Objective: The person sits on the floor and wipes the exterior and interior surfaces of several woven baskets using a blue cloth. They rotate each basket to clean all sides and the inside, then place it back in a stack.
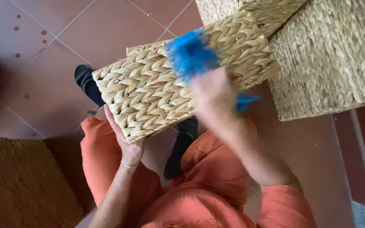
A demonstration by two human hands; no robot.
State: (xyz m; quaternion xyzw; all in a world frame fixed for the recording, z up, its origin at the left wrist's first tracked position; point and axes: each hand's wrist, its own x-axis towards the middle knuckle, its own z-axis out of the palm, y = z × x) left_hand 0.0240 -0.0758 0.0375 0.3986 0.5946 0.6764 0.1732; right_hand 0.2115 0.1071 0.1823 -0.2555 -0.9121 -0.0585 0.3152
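While the left hand point(125, 145) props the basket point(170, 84) from beneath, fingers curled up against its lower left corner and clamped on the weave, we see the right hand point(214, 99) blurred over the basket's face, closed around a blue duster point(191, 55); its grip on the handle looks firm, though the blur hides the fingers; a blue tip point(246, 101) pokes out right of that hand. The basket sits mid-frame, held in the air above the orange-clad lap point(208, 185) and the tiled floor point(51, 84).

We judge the hold the weak point; only one hand carries the basket, at one end, so a hard stroke from the duster could tip the far end down or twist it free; it might then knock the larger baskets point(330, 55) at upper right, just beside it.

Its long axis runs from lower left to upper right of the frame; the woven side faces up toward us, the far end pointing at the upper right stack. A dark shoe point(87, 84) shows beneath its left end.
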